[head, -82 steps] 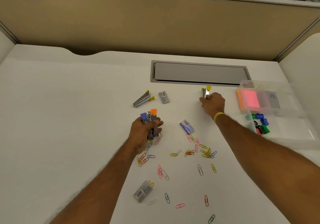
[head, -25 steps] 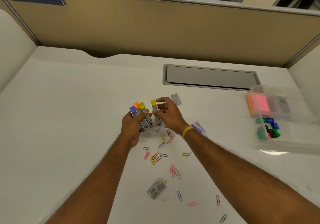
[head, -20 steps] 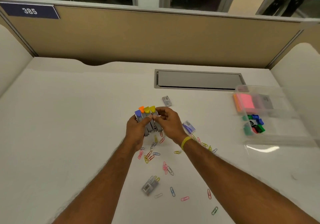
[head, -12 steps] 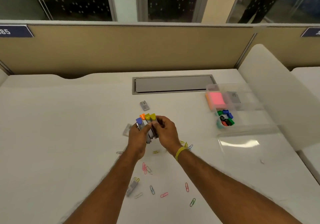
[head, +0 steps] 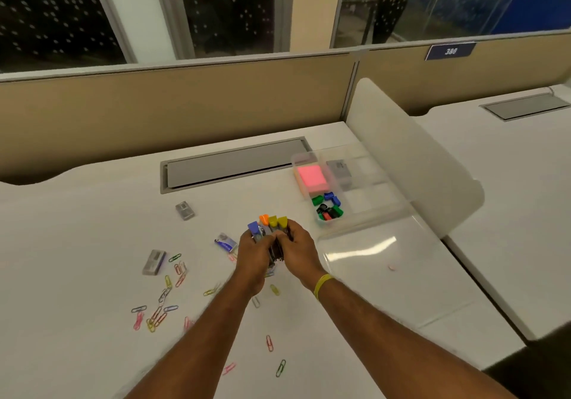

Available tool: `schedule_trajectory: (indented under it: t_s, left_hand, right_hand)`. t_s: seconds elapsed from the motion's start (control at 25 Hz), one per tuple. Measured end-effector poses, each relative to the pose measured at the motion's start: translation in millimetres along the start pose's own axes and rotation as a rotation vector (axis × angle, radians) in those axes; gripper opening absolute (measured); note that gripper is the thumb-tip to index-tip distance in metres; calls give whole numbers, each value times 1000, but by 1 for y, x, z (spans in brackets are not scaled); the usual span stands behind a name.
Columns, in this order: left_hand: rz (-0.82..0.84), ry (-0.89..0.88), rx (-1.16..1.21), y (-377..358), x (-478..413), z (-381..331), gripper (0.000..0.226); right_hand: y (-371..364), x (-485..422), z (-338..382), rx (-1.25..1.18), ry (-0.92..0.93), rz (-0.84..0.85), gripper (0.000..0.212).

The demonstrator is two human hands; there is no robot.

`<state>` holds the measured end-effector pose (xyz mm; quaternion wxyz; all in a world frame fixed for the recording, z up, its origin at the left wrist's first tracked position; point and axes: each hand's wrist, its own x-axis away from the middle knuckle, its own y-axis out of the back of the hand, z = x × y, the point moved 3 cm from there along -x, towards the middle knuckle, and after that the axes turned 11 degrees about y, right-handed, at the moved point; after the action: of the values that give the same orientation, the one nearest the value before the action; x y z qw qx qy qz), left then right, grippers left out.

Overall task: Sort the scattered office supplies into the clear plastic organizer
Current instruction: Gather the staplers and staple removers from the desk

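Both my left hand [head: 253, 255] and right hand [head: 299, 251] clasp the bundle of colour-capped staplers [head: 271, 228], caps pointing away, with the clear organizer [head: 367, 217] lying ahead-right, nearer my right hand.

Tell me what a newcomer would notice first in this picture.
At the centre, the left hand and right hand grip a bundle of small staplers. To their right stands the clear organizer with bright pink sticky notes. Coloured paper clips lie scattered on the desk.

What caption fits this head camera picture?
Left hand and right hand hold a bundle of staplers near scattered paper clips, beside the clear organizer.
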<state>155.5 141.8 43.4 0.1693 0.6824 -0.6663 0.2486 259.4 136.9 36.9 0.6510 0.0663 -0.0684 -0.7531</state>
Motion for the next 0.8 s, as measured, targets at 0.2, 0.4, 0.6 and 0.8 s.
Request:
schedule_trajectory:
  t_s: [0.2,0.4,0.6,0.8]
  left_hand:
    - [108,-48,-91,-72,-9,-15,20]
    - [178,79,68,-150,-33,-33,34]
    - [170,53,-88,-222,-66,-43,38]
    - [84,188,-162,-260,-102,-39,27]
  right_hand:
    - [65,-21,-6,32,-17,-81,22]
    - [137,-56,-10,93,-41,-166,22]
    - [195,-103,-22,140,-113,-205,26]
    - [221,-138,-39,162,-177,-209,27]
